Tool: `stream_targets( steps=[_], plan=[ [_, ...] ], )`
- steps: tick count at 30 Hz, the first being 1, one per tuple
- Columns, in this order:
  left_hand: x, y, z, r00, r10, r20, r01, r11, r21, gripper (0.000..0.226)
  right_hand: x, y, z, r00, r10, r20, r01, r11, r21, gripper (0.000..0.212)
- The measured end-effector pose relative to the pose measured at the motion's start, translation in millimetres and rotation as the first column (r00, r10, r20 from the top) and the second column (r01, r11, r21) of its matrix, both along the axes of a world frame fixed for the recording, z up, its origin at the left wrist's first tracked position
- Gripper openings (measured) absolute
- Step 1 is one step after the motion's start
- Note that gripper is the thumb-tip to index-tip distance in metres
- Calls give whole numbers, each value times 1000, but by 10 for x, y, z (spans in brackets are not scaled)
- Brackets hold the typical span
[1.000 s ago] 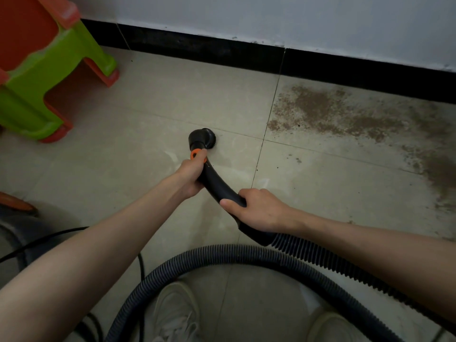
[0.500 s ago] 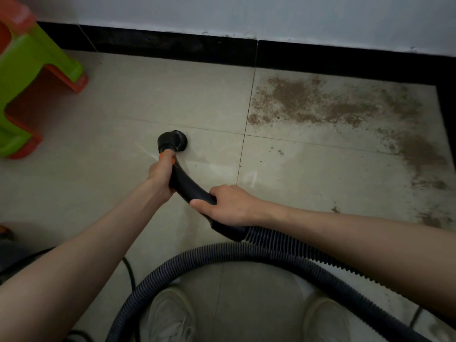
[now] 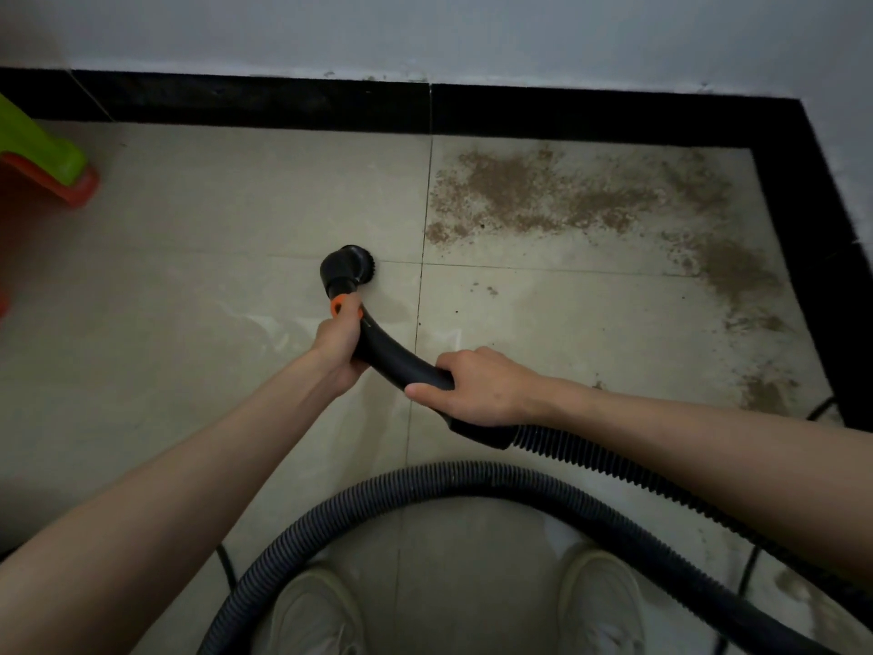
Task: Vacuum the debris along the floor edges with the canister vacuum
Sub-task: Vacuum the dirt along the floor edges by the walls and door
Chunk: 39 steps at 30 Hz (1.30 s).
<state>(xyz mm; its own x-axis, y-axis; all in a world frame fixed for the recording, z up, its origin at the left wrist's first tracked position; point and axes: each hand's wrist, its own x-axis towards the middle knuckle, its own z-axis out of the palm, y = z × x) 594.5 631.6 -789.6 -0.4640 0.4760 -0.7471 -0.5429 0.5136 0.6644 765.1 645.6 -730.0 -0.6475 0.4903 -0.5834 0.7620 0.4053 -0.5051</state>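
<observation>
A black curved vacuum handle (image 3: 392, 354) ends in a round brush nozzle (image 3: 347, 269) that rests on the beige tile left of a grout line. My left hand (image 3: 338, 345) grips the handle just behind its orange collar. My right hand (image 3: 475, 387) holds the handle's rear end, where the ribbed grey hose (image 3: 425, 484) starts and loops across the floor in front of my feet. Brown debris (image 3: 538, 196) lies spread on the tile to the right of the nozzle, along the black baseboard (image 3: 614, 118) and into the right-hand corner.
A green and orange plastic stool (image 3: 42, 158) stands at the left edge near the wall. My two light shoes (image 3: 312, 612) are at the bottom. A thin black cable (image 3: 748, 567) runs on the floor at the lower right.
The view has shifted right, so the stool slid toward the left edge and the room corner came into sight. Both hands keep their grip, with the nozzle still left of the debris.
</observation>
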Motion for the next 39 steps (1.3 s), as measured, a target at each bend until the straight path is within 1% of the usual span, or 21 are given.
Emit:
stream_targets(
  steps=[5, 9, 12, 15, 20, 25, 29, 33, 36, 39],
  plan=[
    [112, 170, -23, 999, -37, 20, 37, 999, -1, 39, 124, 54, 64, 998, -55, 31, 54, 998, 34, 44],
    [204, 277, -35, 998, -63, 29, 64, 998, -8, 50, 263, 24, 105, 990, -115, 79, 100, 981, 168, 46],
    [290, 360, -28, 996, -88, 27, 89, 996, -5, 50, 366, -7, 71, 990, -124, 64, 103, 959, 264, 43],
    [376, 426, -41, 992, -126, 28, 126, 992, -8, 49, 447, -12, 9, 991, -126, 55, 103, 946, 306, 44],
    [413, 579, -77, 990, -143, 10, 143, 990, -14, 47, 507, 109, -60, 987, -162, 19, 150, 946, 287, 45],
    [466, 797, -81, 985, -166, -49, 165, 986, -26, 44, 557, 234, -150, 967, -253, -31, 254, 945, 206, 36],
    [524, 991, -53, 974, -213, -78, 211, 977, -36, 36, 595, 363, -215, 941, -331, -66, 338, 924, 177, 36],
    [504, 1194, -26, 965, -228, -128, 222, 973, -59, 27, 558, 558, -299, 927, -357, -110, 371, 916, 155, 37],
    [450, 1356, -9, 962, -229, -146, 223, 973, -54, 29, 482, 711, -335, 916, -377, -139, 395, 908, 142, 34],
    [396, 1525, 6, 959, -234, -158, 230, 972, -47, 37, 420, 887, -352, 909, -385, -160, 406, 904, 132, 33]
  ],
)
